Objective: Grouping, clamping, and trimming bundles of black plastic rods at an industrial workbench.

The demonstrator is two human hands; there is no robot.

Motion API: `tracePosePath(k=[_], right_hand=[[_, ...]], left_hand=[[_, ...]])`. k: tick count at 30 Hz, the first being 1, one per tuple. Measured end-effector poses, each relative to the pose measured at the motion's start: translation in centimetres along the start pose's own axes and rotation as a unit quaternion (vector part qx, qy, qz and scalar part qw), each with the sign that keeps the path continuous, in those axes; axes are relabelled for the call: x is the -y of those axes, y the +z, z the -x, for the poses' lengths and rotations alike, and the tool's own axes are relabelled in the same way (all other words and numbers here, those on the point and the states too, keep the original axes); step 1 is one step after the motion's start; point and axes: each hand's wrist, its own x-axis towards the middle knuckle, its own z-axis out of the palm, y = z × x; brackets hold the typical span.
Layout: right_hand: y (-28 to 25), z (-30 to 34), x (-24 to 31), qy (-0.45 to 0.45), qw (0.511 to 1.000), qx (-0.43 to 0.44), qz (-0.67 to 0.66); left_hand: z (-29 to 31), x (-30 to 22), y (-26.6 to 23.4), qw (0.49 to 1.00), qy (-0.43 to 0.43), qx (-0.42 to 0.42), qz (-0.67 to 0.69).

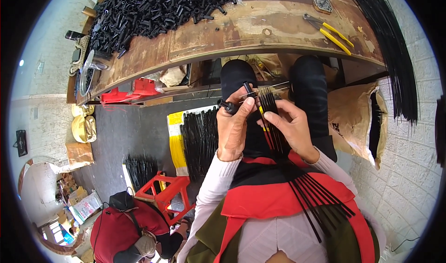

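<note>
Over my lap, my left hand (233, 130) is closed on a small black plastic tube (248, 88), pinched between thumb and fingers. A second black tube piece (226, 106) juts out at the left side of that hand. My right hand (293, 127) is closed round a bundle of thin black rods (268, 106), their upper ends beside the pinched tube. The rods' lower ends (320, 202) fan out across my red and black apron (260, 199). Thin light wires or sticks (278, 85) cross near the rods' tops. Whether the tube touches a rod I cannot tell.
A worn wooden table (195, 39) stands ahead, bearing a heap of black tubes (158, 12), yellow-handled pliers (331, 34) and long black rods (395, 45) over its right end. Bundled rods (200, 137) and a red stool (163, 191) are at left, near another person (127, 228).
</note>
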Motion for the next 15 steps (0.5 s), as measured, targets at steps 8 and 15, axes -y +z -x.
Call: tracePosePath(k=[8, 15], right_hand=[[-0.4, -0.2, 0.4, 0.060, 0.998, 0.015, 0.021], [-1.8, -1.3, 0.7, 0.098, 0.990, 0.086, -0.056]], left_hand=[[0.0, 0.0, -0.3, 0.999, -0.023, 0.026, 0.000], [-0.2, -0.3, 0.1, 0.996, -0.030, 0.078, 0.008]])
